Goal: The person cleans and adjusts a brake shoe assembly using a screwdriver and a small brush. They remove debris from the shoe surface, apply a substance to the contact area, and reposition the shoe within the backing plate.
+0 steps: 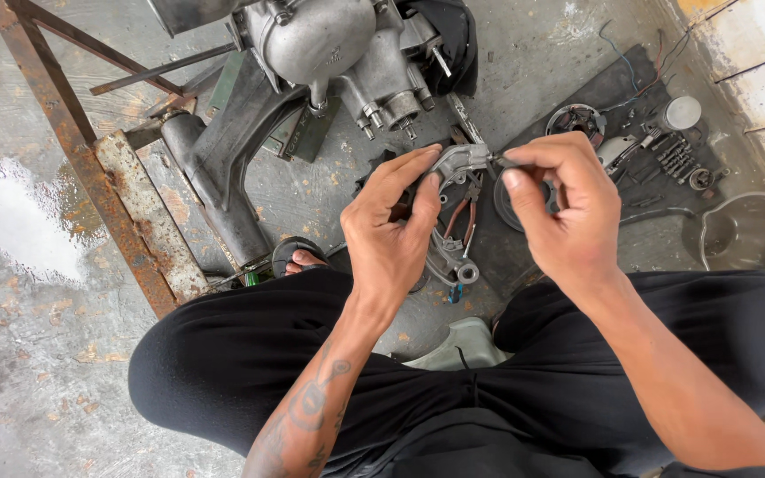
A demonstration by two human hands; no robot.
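Holding a small curved grey metal part (459,161), left hand (391,230) grip clamped around it, right hand (560,208) grip pinched together on a thin pin at the part's end, pliers (462,221) on the floor just below, engine casing (338,44) beyond.

Stained grey concrete floor (37,372), wet patch (24,221), rusty metal frame (90,159), daylight.

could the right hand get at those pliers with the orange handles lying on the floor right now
Probably not at once. The right hand is pinching a small pin at the grey metal part held by the left hand, and the pliers lie partly hidden beneath both hands.
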